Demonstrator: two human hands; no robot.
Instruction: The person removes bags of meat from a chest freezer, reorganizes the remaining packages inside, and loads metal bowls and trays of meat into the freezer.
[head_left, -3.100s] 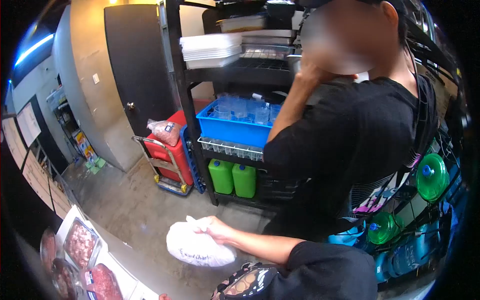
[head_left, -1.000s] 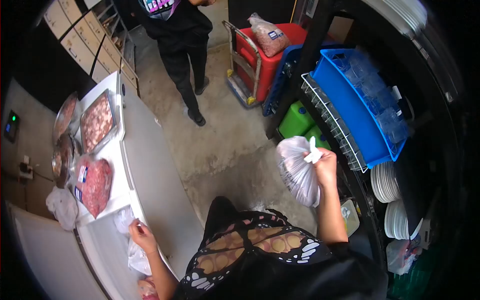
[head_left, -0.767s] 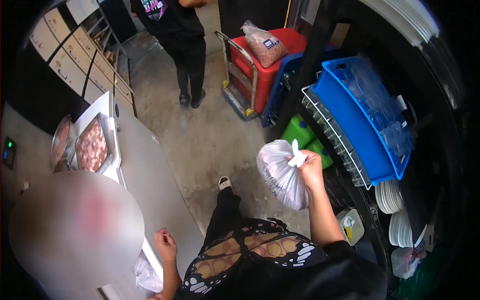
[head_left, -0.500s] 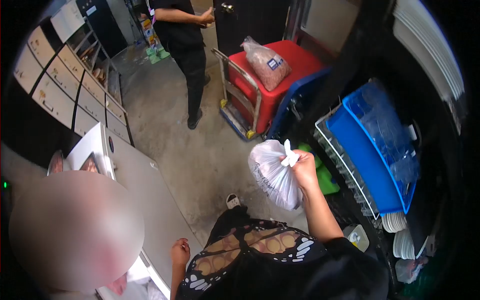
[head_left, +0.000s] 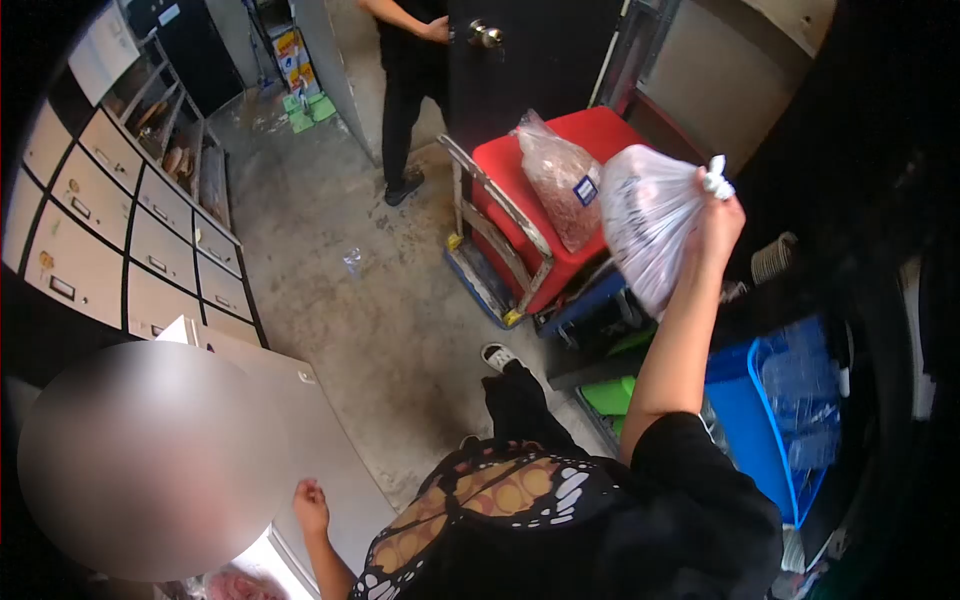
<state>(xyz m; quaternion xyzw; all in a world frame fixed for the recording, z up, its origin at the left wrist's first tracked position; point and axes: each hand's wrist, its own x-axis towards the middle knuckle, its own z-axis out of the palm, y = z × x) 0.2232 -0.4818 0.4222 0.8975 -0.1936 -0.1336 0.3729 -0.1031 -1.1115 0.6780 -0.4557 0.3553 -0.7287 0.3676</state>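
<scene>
My right hand (head_left: 718,225) is closed on the white knotted top of a translucent plastic bag (head_left: 648,215). The bag is full, with dark writing on it, and hangs beside the red box. What fills it cannot be made out. On the red box (head_left: 590,135) lies a clear bag of pinkish stuff (head_left: 560,190) with a blue and white label. Low on the left, my left hand (head_left: 312,505) is raised near the white cabinet edge, its fingers curled in, with nothing visible in them.
The red box stands on a trolley (head_left: 490,290). Beyond it, a person in black (head_left: 405,90) stands by a dark door (head_left: 530,60). Lockers (head_left: 90,245) line the left wall. A blue crate (head_left: 740,400) of clear containers is at right. A blurred patch covers the lower left.
My right hand has carried the knotted bag up and forward to the right, toward the red box. My view has shifted. The person in black now has a hand at the door's edge.
</scene>
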